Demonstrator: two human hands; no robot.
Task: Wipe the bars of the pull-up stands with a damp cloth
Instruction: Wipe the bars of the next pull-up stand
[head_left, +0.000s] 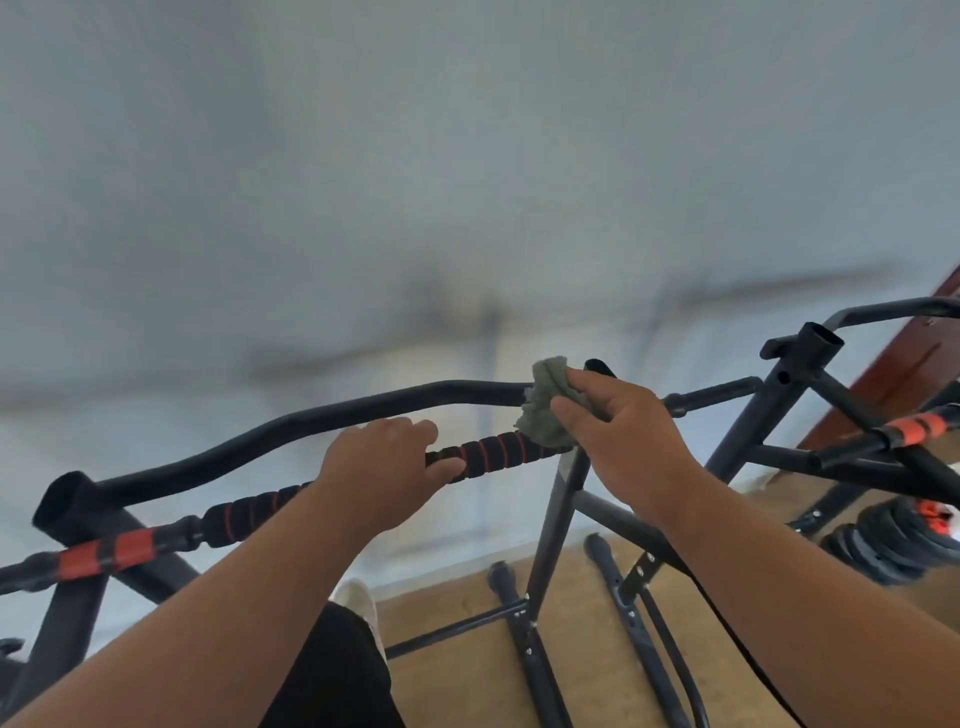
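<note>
A black pull-up stand fills the lower half of the view. Its near bar (498, 449) has black foam grips with orange rings, and a bare curved black bar (322, 415) runs behind it. My left hand (384, 467) grips the near padded bar, fingers curled over its top. My right hand (618, 431) pinches a crumpled grey-green cloth (545, 410) and holds it against the right end of the bars, where the upright post meets them. The cloth hides that joint.
A second stand (810, 374) with an open-topped tube and an orange-taped bar stands at the right. Black weight plates (893, 545) lie on the wooden floor behind it. Base legs of the stands (524, 649) cross the floor below. A pale wall lies ahead.
</note>
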